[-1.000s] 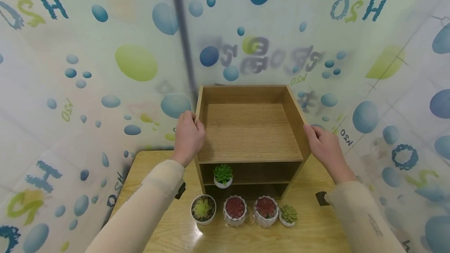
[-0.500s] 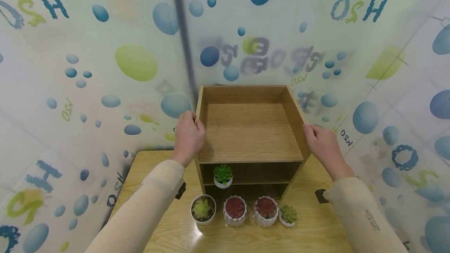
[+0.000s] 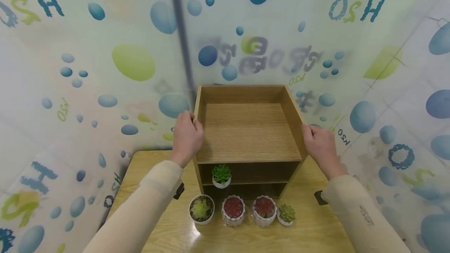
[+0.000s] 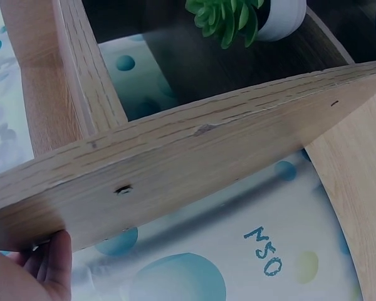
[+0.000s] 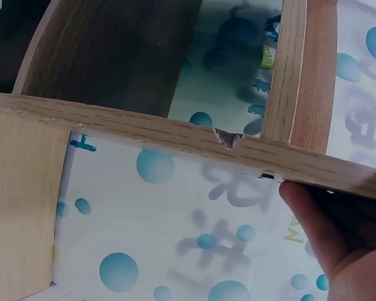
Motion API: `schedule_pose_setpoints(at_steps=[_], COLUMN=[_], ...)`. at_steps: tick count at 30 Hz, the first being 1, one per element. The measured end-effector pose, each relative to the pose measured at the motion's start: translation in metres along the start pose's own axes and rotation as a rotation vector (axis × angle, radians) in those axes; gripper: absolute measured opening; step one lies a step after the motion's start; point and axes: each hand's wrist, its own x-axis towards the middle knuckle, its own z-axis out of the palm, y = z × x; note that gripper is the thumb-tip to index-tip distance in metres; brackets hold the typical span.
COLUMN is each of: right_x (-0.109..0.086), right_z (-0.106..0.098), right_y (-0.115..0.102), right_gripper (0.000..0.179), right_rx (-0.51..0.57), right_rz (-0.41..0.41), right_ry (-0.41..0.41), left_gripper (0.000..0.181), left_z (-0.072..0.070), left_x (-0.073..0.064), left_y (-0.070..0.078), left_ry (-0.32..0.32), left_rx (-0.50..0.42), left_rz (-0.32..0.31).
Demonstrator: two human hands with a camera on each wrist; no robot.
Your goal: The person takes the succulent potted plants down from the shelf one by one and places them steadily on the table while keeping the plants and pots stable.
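A wooden shelf unit [image 3: 247, 132] with a broad top tray and two lower compartments stands on the table. At its left side panel my left hand [image 3: 188, 136] grips with curled fingers, which in the left wrist view lie against the panel's outer face. My right hand [image 3: 321, 145] holds the right side panel, thumb at the edge; in the right wrist view its other fingers are in shadow under the board. A green succulent in a white pot [image 3: 221, 175] sits at the left of the middle compartment. The top tray holds nothing.
In front of the shelf several potted plants line the wooden table [image 3: 218, 241]: a cactus-like plant [image 3: 201, 209], two dark red succulents [image 3: 233, 210] in scalloped white pots, and a small pale green succulent [image 3: 286, 214]. A patterned cloth wall [image 3: 133, 61] stands close behind.
The head view has shifted slightly, so the scene sits a little further left. Both hands stay on the shelf's sides, and the shelf and plants keep their places.
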Motion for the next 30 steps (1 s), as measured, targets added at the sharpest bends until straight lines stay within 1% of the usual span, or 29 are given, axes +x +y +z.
schedule_pose_setpoints(at_steps=[6, 10, 14, 18, 21, 26, 30], right_x=[0.0016, 0.0015, 0.0015, 0.0021, 0.0023, 0.0020, 0.0016], right_z=[0.0009, 0.0013, 0.0024, 0.0024, 0.0022, 0.0027, 0.0034], right_y=[0.0044, 0.0053, 0.0037, 0.0013, 0.0007, 0.0007, 0.0006], right_gripper=[0.055, 0.056, 0.056, 0.056, 0.056, 0.056, 0.056], right_rx=[-0.015, -0.013, -0.009, -0.006, -0.006, -0.002, 0.002], right_rz=[-0.021, -0.016, -0.020, -0.025, -0.020, 0.002, 0.013], right_ry=[0.019, 0.029, 0.045, 0.059, 0.064, 0.053, 0.045], left_gripper=[0.026, 0.027, 0.026, 0.026, 0.027, 0.033, 0.038], left_z=[0.0011, 0.0026, 0.0030, 0.0021, 0.0011, -0.0022, -0.0064], left_x=[0.0012, 0.0012, 0.0007, 0.0010, 0.0014, 0.0013, 0.0002], left_y=[0.0004, 0.0003, -0.0001, 0.0003, 0.0003, -0.0028, -0.0056], left_ry=[0.000, 0.003, 0.024, 0.041, 0.025, -0.017, -0.039], left_rx=[0.003, -0.011, -0.045, -0.054, -0.064, -0.113, -0.134], left_rz=[0.003, 0.004, -0.007, -0.008, -0.014, -0.045, -0.044])
